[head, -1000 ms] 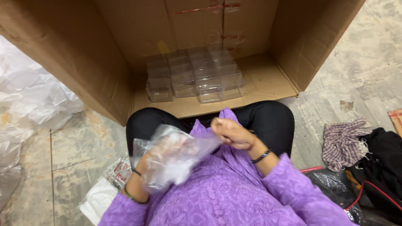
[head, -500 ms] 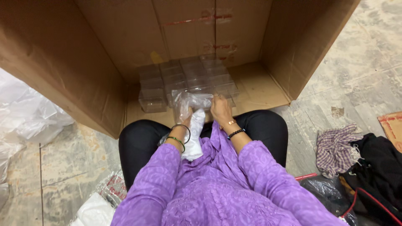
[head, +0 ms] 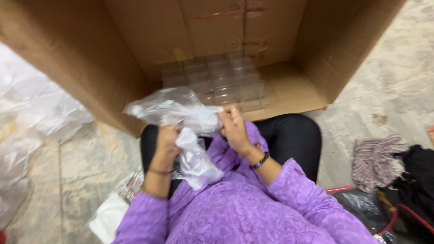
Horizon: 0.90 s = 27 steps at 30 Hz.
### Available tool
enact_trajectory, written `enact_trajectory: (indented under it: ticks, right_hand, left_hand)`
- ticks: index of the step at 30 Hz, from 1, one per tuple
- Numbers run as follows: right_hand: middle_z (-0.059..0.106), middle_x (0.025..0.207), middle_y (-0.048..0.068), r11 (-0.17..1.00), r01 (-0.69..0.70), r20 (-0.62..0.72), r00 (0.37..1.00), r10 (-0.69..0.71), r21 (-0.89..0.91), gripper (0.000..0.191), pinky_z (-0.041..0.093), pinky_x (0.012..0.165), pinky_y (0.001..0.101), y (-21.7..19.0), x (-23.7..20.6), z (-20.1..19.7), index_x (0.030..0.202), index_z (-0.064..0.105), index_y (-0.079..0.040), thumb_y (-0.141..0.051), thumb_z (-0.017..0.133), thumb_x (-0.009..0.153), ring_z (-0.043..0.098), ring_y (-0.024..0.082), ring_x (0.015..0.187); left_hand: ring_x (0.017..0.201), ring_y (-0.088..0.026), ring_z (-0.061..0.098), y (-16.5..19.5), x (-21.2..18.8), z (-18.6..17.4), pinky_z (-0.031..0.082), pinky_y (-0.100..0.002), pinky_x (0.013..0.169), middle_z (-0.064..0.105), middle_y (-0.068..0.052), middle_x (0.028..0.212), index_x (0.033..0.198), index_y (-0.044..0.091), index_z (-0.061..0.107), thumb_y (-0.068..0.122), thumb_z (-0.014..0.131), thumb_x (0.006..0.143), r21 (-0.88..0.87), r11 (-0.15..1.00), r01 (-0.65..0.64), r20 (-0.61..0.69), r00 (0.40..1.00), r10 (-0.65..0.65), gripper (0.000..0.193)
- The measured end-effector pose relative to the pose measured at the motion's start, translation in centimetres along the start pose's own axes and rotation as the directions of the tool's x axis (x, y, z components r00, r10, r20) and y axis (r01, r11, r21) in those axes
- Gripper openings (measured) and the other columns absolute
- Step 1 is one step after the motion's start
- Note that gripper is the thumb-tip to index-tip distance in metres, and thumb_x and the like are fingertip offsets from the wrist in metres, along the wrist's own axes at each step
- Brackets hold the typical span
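A crumpled clear plastic bag [head: 174, 113] is stretched between my two hands above my lap. My left hand [head: 166, 140] grips its lower part, where the plastic hangs down in a white fold. My right hand [head: 233, 126] pinches the bag's right edge with closed fingers. I wear purple sleeves and bangles on both wrists. Just beyond the bag, several clear plastic boxes [head: 217, 79] stand in rows inside a large cardboard carton [head: 289, 90] lying open on its side.
Loose clear plastic sheeting [head: 31, 122] lies on the stone floor at the left. A white packet [head: 108, 217] rests by my left elbow. At the right are a striped cloth [head: 375, 158] and a black bag [head: 416, 185].
Both hands came together in front of the carton, then moved left and nearer. The bag, bunched half a second ago, is now pulled wider between them.
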State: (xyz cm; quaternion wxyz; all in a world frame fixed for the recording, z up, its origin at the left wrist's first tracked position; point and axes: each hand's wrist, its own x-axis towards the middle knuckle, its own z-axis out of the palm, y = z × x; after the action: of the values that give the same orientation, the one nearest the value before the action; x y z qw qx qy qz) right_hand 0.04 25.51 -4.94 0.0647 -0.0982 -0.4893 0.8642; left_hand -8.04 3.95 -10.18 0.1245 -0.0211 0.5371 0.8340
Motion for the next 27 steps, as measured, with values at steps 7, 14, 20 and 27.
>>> enact_trajectory:
  ticks: [7, 14, 20, 27]
  right_hand:
    - [0.052, 0.065, -0.003, 0.949, -0.228, 0.246, 0.928, 0.279, -0.216, 0.022, 0.033, 0.045, 0.0218, 7.9, -3.6, 6.0, 0.091, 0.052, -0.009, -0.022, 0.055, 0.108, 0.043, 0.005, 0.051]
    - [0.064, 0.097, 0.012, 0.548, 0.482, 0.588, 0.808, 0.022, -0.684, 0.032, 0.053, 0.075, 0.0344, 3.8, -3.2, 5.1, 0.115, 0.053, -0.002, -0.022, 0.067, 0.094, 0.065, 0.023, 0.085]
    - [0.063, 0.124, 0.015, 0.538, 0.640, 0.712, 0.695, -0.102, -0.548, 0.084, 0.051, 0.098, 0.0387, -0.1, -3.2, 8.5, 0.144, 0.039, 0.003, -0.029, 0.082, 0.079, 0.063, 0.029, 0.113]
    - [0.069, 0.114, 0.009, 0.955, -0.243, 0.268, 0.944, 0.191, 0.173, 0.057, 0.058, 0.088, 0.0373, -0.6, -0.1, 8.1, 0.138, 0.051, 0.001, -0.036, 0.071, 0.101, 0.068, 0.018, 0.098]
  left_hand:
    - [0.070, -0.015, 0.056, 1.2, -9.5, -13.6, 0.043, -0.030, 0.056, 0.064, -0.004, 0.088, 0.107, 0.007, 0.067, 0.011, 0.064, 0.094, -0.186, 0.948, 0.258, -0.269, 0.915, -0.301, 0.013]
    - [0.094, -0.022, 0.063, -2.2, -8.3, -12.5, 0.052, -0.036, 0.079, 0.067, -0.010, 0.107, 0.113, 0.005, 0.066, 0.010, 0.056, 0.098, -0.129, 0.988, -0.083, -0.346, 0.938, 0.033, 0.019]
    - [0.092, -0.017, 0.063, 0.2, -4.7, -9.1, 0.050, -0.034, 0.080, 0.069, -0.010, 0.099, 0.111, 0.003, 0.066, 0.001, 0.055, 0.098, 0.509, 0.804, -0.308, -0.147, 0.889, 0.433, 0.017]
    - [0.080, -0.014, 0.063, -0.6, -11.8, -0.7, 0.054, -0.032, 0.073, 0.071, -0.008, 0.088, 0.105, 0.000, 0.071, 0.007, 0.068, 0.093, 0.480, 0.852, -0.208, 0.053, 0.976, 0.209, 0.015]
